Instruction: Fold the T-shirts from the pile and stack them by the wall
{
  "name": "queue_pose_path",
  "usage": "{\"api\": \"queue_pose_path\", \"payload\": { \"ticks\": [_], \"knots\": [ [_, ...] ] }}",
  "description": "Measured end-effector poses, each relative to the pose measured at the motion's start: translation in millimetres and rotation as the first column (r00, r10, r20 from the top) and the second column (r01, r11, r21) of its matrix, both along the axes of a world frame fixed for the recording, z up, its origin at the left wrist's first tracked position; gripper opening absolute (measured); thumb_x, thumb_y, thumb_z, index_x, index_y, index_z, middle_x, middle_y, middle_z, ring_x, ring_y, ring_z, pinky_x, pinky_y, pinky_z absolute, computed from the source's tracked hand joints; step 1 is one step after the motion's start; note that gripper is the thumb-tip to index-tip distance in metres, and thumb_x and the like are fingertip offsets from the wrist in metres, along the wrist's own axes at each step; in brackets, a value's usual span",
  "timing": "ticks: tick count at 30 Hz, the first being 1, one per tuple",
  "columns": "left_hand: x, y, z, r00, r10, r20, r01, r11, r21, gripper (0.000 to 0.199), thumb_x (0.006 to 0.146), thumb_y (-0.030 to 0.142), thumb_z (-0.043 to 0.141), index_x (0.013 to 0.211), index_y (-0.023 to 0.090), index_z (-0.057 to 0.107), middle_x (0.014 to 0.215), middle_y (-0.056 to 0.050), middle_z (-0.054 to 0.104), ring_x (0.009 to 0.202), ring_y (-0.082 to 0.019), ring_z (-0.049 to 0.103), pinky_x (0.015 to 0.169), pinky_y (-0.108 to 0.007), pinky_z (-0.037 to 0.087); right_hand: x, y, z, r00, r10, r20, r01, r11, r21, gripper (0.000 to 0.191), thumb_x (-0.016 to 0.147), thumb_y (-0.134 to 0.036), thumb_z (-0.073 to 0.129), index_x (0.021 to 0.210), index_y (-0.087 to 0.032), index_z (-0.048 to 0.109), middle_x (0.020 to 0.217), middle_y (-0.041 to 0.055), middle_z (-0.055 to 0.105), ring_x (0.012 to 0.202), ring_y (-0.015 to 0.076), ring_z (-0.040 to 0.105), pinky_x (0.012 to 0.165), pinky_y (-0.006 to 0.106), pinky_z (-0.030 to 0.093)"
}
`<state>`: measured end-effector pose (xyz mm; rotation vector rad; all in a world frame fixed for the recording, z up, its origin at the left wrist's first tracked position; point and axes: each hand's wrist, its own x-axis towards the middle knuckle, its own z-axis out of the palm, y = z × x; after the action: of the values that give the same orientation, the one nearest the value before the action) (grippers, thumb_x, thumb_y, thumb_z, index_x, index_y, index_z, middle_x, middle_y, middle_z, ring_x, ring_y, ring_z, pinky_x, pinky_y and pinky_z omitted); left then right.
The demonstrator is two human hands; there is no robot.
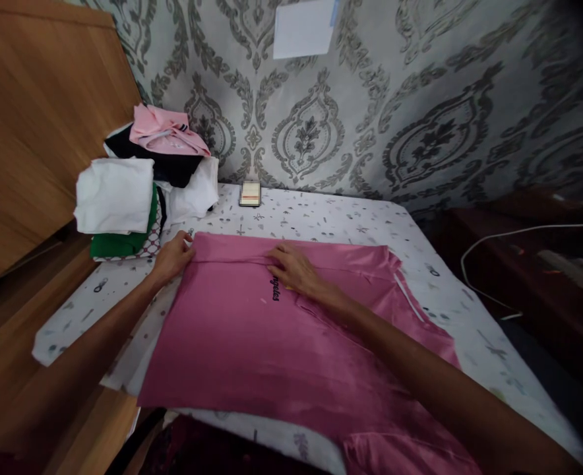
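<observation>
A dusky-pink T-shirt lies spread sideways over the cloth-covered surface, dark lettering on its front. Its far side is folded over in a long strip. My left hand pinches the hem at the far left corner of that strip. Farther right, my right hand has its fingers curled on the fold's edge, beside the lettering, and grips the fabric there. Its fingertips are partly hidden. The neckline and a sleeve lie toward the right, with the near sleeve at the bottom edge of the view.
Folded clothes are stacked at the left: a white garment on a green one, with a pink garment on a black one behind. A small framed card stands near the patterned wall. A white cable runs at the right.
</observation>
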<state>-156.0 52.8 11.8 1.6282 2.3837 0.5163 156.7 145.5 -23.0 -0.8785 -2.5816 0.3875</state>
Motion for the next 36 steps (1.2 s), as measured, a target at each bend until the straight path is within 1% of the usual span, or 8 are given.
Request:
{"api": "queue_pose_path", "payload": {
  "ticks": [4,8,11,15,19,24,32,36],
  "knots": [
    [-3,0,5.5,1.000,0.000,-0.030,-0.002,0.998,-0.064,0.031,0.080,0.026,0.053,0.111,0.022,0.056,0.086,-0.001,0.071,0.081,-0.022,0.066,0.068,-0.030,0.045,-6,-1,3.3,0.999,0.027,0.023,-0.027,1.000,-0.005,0.013,0.089,-0.017,0.057,0.095,-0.019,0.068,0.097,0.0093,0.063,0.093,0.0234,0.056,0.082,0.036,0.045],
    [12,0,13.6,0.969,-0.017,-0.245,-0.002,0.997,-0.075,0.031,0.089,0.030,0.046,0.116,0.019,0.057,0.104,-0.010,0.071,0.100,-0.030,0.065,0.081,-0.038,0.049,-3,0,13.9,0.997,0.078,-0.024,-0.080,0.994,-0.070,0.017,0.095,-0.026,0.055,0.101,-0.019,0.069,0.101,0.0096,0.066,0.094,0.0230,0.059,0.083,0.035,0.046],
    [36,8,10.9,0.922,-0.210,-0.326,0.233,0.972,0.030,0.040,0.096,0.032,0.036,0.127,0.015,0.055,0.128,-0.017,0.063,0.122,-0.030,0.057,0.102,-0.043,0.044,-3,3,16.7,0.996,0.070,-0.058,-0.074,0.995,-0.072,0.028,0.101,-0.029,0.045,0.105,-0.019,0.071,0.103,0.0097,0.069,0.098,0.0228,0.061,0.089,0.037,0.046],
    [56,21,-7.8,0.824,-0.528,-0.205,0.520,0.849,-0.098,0.061,0.100,0.047,0.031,0.149,0.011,0.036,0.157,-0.018,0.040,0.145,-0.028,0.036,0.119,-0.043,0.028,-6,6,8.0,0.995,0.096,0.038,-0.095,0.995,-0.008,0.031,0.102,-0.030,0.047,0.123,-0.022,0.068,0.133,0.0113,0.064,0.125,0.0267,0.055,0.106,0.047,0.040],
    [44,25,-21.1,0.869,-0.431,-0.242,0.386,0.898,-0.213,0.080,0.098,0.062,0.025,0.155,0.005,0.025,0.164,-0.023,0.020,0.153,-0.033,0.014,0.122,-0.055,0.013,-3,6,-0.2,0.984,0.130,0.123,-0.130,0.991,-0.011,0.036,0.102,-0.032,0.048,0.135,-0.030,0.062,0.152,0.0104,0.048,0.142,0.0274,0.041,0.112,0.051,0.035],
    [31,27,-14.2,0.917,-0.330,-0.222,0.263,0.922,-0.286,0.084,0.096,0.067,0.020,0.157,0.010,0.021,0.166,-0.020,0.013,0.154,-0.034,0.010,0.118,-0.064,0.014,-2,4,2.7,0.979,0.142,0.144,-0.137,0.990,-0.044,0.036,0.100,-0.031,0.052,0.136,-0.035,0.061,0.155,0.0072,0.045,0.145,0.0266,0.037,0.116,0.054,0.032],
    [53,36,-18.5,0.885,-0.418,-0.207,0.382,0.904,-0.193,0.065,0.102,0.046,0.019,0.154,0.008,0.028,0.164,-0.019,0.024,0.154,-0.028,0.016,0.122,-0.049,0.017,2,-7,12.4,0.968,0.152,0.201,-0.135,0.986,-0.097,0.038,0.102,-0.037,0.047,0.139,-0.036,0.057,0.159,0.0069,0.039,0.148,0.0285,0.032,0.119,0.060,0.022],
    [49,36,-24.3,0.879,-0.425,-0.214,0.383,0.899,-0.213,0.069,0.101,0.049,0.026,0.154,0.005,0.026,0.164,-0.021,0.021,0.154,-0.030,0.014,0.122,-0.049,0.015,15,1,14.8,0.979,0.113,0.169,-0.098,0.990,-0.098,0.041,0.104,-0.041,0.040,0.140,-0.031,0.057,0.156,0.0076,0.043,0.148,0.0265,0.033,0.119,0.054,0.026]
  ]
}}
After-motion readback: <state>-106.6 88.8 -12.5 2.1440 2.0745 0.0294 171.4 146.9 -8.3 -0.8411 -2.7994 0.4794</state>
